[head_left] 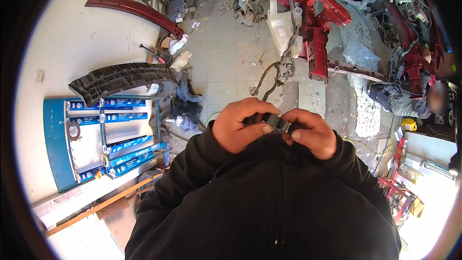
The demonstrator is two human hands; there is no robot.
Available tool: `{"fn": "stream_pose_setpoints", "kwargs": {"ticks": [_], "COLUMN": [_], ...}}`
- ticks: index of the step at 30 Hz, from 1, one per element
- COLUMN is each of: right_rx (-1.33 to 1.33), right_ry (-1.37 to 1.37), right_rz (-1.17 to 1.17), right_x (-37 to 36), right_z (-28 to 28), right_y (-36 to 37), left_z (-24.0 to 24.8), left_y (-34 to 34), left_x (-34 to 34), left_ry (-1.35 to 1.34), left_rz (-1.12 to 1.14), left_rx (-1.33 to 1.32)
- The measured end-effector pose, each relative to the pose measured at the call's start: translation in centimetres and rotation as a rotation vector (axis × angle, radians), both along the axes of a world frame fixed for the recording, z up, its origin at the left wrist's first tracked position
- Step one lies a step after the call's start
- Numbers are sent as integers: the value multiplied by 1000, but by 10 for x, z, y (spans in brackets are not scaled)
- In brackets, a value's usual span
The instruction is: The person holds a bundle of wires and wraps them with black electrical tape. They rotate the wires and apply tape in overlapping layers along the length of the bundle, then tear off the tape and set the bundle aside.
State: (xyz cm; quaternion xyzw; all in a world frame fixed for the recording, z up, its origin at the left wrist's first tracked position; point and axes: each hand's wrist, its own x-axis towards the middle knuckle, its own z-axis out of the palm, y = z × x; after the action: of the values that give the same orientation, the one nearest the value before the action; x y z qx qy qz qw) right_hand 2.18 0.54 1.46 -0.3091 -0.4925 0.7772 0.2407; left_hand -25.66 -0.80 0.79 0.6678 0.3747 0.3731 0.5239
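Observation:
In front of my chest I hold a small roll of black tape (279,123) with a grey sheen, by its look electrical tape. My left hand (240,126) is closed on it, thumb on the near side and fingers over the far side. Fingers and thumb of my right hand (312,134) are bent together at the roll's right edge; whether they pinch a loose end is hidden. A taped dark wiring harness (279,74) hangs just beyond my hands, running up to the red car body frame (315,24) and past a white plastic reservoir (283,31).
On the left wall a blue rack (57,144) holds several blue boxes, with a black bumper part (125,79) above it. A red bumper bar (134,12) leans there. Another person (409,101) crouches at the right near a yellow object (409,124). Loose parts lie across the tiled floor (216,67).

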Motion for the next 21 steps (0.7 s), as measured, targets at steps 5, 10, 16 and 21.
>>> {"fn": "stream_pose_setpoints", "kwargs": {"ticks": [5, 10, 16, 21], "right_rx": [-62, 69, 101, 80], "right_ry": [121, 9, -117, 94], "right_rz": [-59, -47, 78, -23], "right_x": [-11, -12, -4, -5], "right_z": [3, -6, -12, -8], "right_y": [-7, -7, -3, -9], "left_z": [-17, -10, 3, -4], "left_y": [-7, -3, 8, -2], "left_x": [8, 5, 4, 9], "left_ry": [-407, -174, 140, -142], "left_rz": [44, 6, -131, -49], "left_rx": [-234, -301, 54, -119]}}
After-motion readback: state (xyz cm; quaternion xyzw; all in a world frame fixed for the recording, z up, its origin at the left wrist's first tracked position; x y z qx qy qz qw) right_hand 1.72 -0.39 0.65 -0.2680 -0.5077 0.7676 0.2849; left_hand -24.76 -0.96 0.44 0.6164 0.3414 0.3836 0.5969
